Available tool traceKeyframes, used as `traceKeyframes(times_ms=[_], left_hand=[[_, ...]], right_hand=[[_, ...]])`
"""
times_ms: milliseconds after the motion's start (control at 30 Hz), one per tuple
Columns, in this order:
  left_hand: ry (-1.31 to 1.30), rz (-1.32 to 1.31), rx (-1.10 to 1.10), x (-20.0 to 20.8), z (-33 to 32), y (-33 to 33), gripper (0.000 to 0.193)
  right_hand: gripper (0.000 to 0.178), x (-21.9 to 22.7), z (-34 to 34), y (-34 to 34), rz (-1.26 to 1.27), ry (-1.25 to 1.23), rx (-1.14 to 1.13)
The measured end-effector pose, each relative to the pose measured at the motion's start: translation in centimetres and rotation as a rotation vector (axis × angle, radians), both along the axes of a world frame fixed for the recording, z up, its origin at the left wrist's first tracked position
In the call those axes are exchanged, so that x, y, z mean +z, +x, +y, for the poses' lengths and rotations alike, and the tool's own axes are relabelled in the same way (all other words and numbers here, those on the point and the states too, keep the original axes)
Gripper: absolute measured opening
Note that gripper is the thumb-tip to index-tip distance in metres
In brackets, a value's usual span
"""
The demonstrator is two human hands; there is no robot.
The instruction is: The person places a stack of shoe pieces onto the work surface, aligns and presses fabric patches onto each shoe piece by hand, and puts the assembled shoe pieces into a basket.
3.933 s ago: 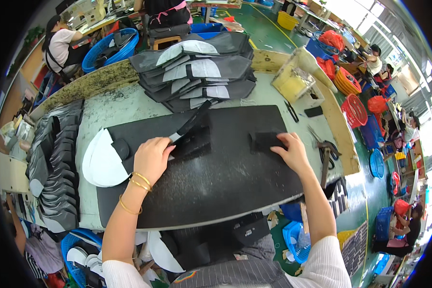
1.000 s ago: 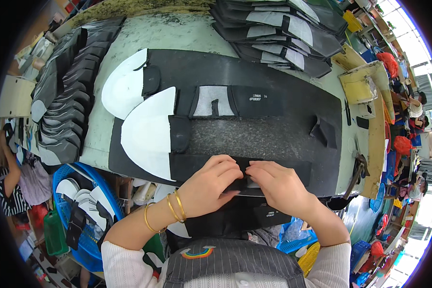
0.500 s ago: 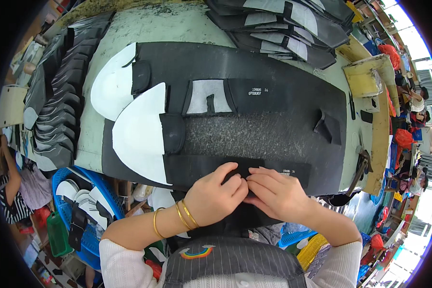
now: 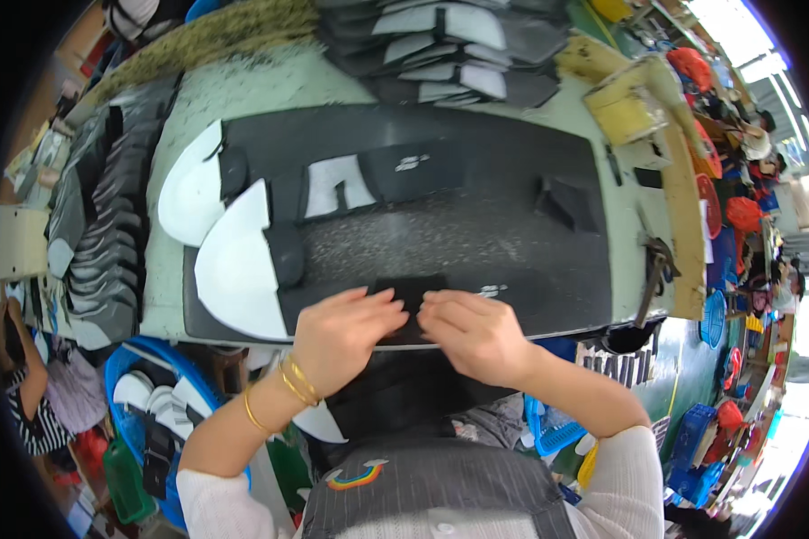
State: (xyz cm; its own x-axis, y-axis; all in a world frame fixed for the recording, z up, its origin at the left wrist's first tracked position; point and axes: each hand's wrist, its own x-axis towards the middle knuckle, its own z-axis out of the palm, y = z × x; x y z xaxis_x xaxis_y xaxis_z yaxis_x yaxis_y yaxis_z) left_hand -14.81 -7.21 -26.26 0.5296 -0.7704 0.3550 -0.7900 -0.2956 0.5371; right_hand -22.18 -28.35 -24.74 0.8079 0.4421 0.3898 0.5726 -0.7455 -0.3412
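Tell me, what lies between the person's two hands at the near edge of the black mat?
In the head view, a small black fabric piece lies between the left hand and the right hand; both hands' fingertips touch it on the black mat.

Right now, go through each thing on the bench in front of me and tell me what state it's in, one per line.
Small black flat piece: lying at the mat's near edge, pinched by both hands.
Left hand: closed on the piece's left side.
Right hand: closed on its right side.
Large black work mat: flat on the bench.
White curved panels: flat, overlapping, at the mat's left end.
Grey-and-white panels at the far edge: stacked.
Hammer: lying unused at the right edge.
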Motion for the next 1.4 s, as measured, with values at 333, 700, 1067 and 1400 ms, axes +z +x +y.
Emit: traceKeyframes(times_ms=[333, 700, 1067, 1400], left_hand=[[-0.069, 0.534, -0.119, 0.6, -1.2, -6.4, 0.018], [-0.026, -0.425, 0.296, 1.1, -2.8, 5.5, 0.014], [-0.401, 0.449, 0.033, 7.3, -10.8, -1.4, 0.037], [-0.701, 1.197, 0.099, 5.6, -9.9, -3.6, 0.024]], right_hand=[[0.024, 0.3, -16.7, 4.8, 0.034, 0.049, -0.672], [0.029, -0.9, -17.8, 4.3, 0.260, 0.275, -0.750], [0.029, 5.2, -6.2, 0.6, -0.032, 0.451, -0.394], [0.019, 5.8, -3.1, -1.3, 0.432, 1.191, -0.424]])
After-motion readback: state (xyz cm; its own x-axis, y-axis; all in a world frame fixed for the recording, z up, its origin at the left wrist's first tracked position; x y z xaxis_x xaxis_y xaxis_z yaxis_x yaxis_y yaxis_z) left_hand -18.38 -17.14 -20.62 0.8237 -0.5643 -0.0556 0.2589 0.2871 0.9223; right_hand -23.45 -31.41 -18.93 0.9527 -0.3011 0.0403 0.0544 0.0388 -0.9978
